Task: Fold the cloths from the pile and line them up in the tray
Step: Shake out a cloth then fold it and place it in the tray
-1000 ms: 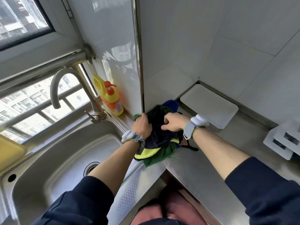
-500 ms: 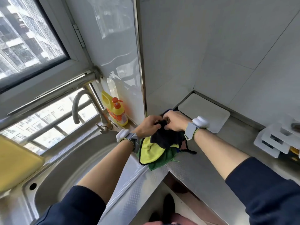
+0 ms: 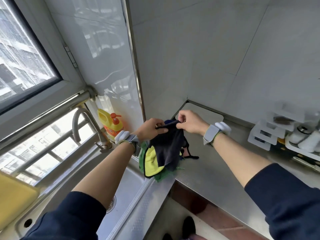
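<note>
A dark navy cloth (image 3: 168, 149) hangs from both my hands above the pile. My left hand (image 3: 151, 128) and my right hand (image 3: 189, 121) each pinch its top edge, close together. Under it lies the pile (image 3: 154, 163) at the counter corner, showing a yellow cloth with dark trim (image 3: 151, 161) and a green cloth (image 3: 162, 176) beneath. A flat white tray (image 3: 210, 112) lies on the counter against the back wall, just behind my right hand; nothing shows on its visible part.
The steel sink (image 3: 121, 184) with a curved tap (image 3: 81, 123) lies at the left, with a yellow soap bottle (image 3: 112, 124) behind it. A white rack with bottles (image 3: 294, 141) stands at the right. The steel counter (image 3: 216, 170) runs along the right.
My hands have lifted the navy cloth up off the pile and now pinch its top edge, so it hangs down. The view has tilted upward.
</note>
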The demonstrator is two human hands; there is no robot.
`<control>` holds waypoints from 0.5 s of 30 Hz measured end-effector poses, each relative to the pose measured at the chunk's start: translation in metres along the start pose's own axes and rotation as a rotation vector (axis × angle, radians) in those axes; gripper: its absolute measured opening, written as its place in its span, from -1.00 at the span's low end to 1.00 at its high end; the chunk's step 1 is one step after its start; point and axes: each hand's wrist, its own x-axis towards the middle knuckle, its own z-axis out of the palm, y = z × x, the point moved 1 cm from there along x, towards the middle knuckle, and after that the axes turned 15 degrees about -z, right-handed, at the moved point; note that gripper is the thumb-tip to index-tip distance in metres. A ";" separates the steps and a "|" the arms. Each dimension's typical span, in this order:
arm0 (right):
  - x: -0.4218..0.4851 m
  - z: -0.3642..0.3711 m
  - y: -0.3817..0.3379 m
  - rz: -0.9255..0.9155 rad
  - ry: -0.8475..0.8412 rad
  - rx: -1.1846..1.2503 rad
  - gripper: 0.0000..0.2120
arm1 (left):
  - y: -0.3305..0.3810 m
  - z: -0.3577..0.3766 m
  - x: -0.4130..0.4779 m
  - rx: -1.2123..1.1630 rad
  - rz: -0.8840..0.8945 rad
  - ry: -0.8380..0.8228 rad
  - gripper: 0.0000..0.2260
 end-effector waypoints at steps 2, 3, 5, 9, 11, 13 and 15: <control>-0.012 -0.008 0.002 0.010 0.032 0.019 -0.84 | 0.000 0.001 -0.002 0.077 0.020 -0.017 -0.90; -0.014 -0.010 0.003 0.014 0.017 0.029 -0.85 | -0.002 0.000 -0.001 0.094 0.018 -0.010 -0.92; -0.024 -0.015 0.008 0.022 -0.017 0.010 -0.89 | 0.000 -0.001 -0.002 0.070 0.014 0.018 -0.96; -0.041 -0.028 0.024 0.069 -0.033 -0.107 -0.74 | 0.010 -0.003 -0.003 0.021 0.008 0.104 -0.88; -0.050 -0.034 0.031 0.092 -0.022 -0.166 -0.61 | 0.015 -0.002 -0.002 0.008 0.014 0.144 -0.89; -0.059 -0.040 0.037 0.104 -0.011 -0.193 -0.53 | 0.021 -0.001 -0.002 0.011 0.018 0.166 -0.90; -0.068 -0.047 0.042 0.115 -0.010 -0.194 -0.55 | 0.025 0.001 -0.003 0.023 0.005 0.196 -0.90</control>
